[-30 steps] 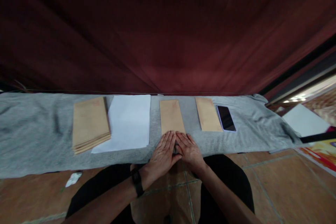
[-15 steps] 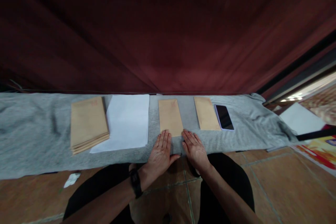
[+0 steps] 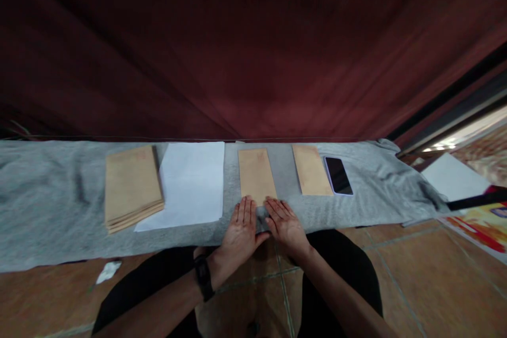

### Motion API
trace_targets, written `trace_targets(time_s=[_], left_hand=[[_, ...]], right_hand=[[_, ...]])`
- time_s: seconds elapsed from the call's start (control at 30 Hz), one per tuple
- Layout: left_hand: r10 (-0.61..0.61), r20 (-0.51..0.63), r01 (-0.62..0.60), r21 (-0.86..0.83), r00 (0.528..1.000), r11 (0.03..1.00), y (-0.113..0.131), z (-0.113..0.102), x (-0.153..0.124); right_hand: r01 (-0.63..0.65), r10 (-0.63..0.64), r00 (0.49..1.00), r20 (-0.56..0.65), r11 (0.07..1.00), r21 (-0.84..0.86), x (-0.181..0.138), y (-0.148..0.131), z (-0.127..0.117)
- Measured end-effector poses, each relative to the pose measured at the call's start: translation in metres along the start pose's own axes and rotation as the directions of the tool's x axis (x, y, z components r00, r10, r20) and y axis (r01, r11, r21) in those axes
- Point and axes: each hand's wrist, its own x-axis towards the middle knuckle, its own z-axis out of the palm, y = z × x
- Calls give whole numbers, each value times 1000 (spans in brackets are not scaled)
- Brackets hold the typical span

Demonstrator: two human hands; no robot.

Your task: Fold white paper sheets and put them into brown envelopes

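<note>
The middle rectangular tan envelope (image 3: 257, 171) looks like smooth, matt paper, as do the white rectangular sheets (image 3: 194, 182). The long grey cloth (image 3: 372, 185) looks matt and wrinkled, the black rectangular phone screen (image 3: 338, 175) glossy.

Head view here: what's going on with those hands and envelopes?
A person's left hand and right hand lie open, palms down, fingertips at the near edge of a brown envelope on grey cloth. To its left are white paper and a pile of brown envelopes; to its right, another single envelope and a phone.
</note>
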Motion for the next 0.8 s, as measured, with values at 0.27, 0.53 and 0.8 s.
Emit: trace_targets(time_s=[0.27,0.53,0.8], left_hand=[[41,-44,-44,-89,998,995,-2,-6,5],[121,27,-117,-124,992,985,6,-8,11],[22,19,-22,-30,1000,999,7,-5,6]], right_hand=[[-63,63,998,-18,998,-11,1,2,-4],[-66,66,998,-2,998,-10,3,2,-4],[-91,91,995,-30,996,-6,3,1,-5]])
